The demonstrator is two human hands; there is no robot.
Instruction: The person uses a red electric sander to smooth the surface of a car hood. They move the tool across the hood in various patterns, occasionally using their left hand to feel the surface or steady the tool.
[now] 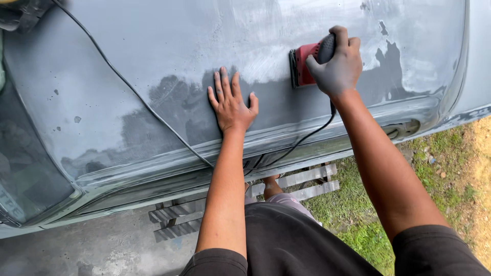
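The right hand [335, 64] is wrapped over the top of a red and black electric sander [307, 64], its grip closed firmly round the rounded housing, and the pad lies flat on the grey car panel [153, 46] just where a pale, rubbed patch meets the darker primer. The left hand [231, 102] holds nothing — it lies open, fingers spread, palm pressed on the panel a little to the left of the sander and below it.

To sand well here, the pad should sit flat rather than tipped on an edge, with light, even pressure so the tool cuts without gouging. Overlapping passes would help blend the pale patch into the darker areas around it. The flat left hand serves well for feeling ridges and low spots, and for bracing the body.

The black power cable [148, 110] runs across the panel from the upper left, dips over the lower edge and loops back up to the sander — it is best kept clear of the pad. The person appears to stand on metal slats [307, 179] beside grass [445, 168], so steady footing matters.
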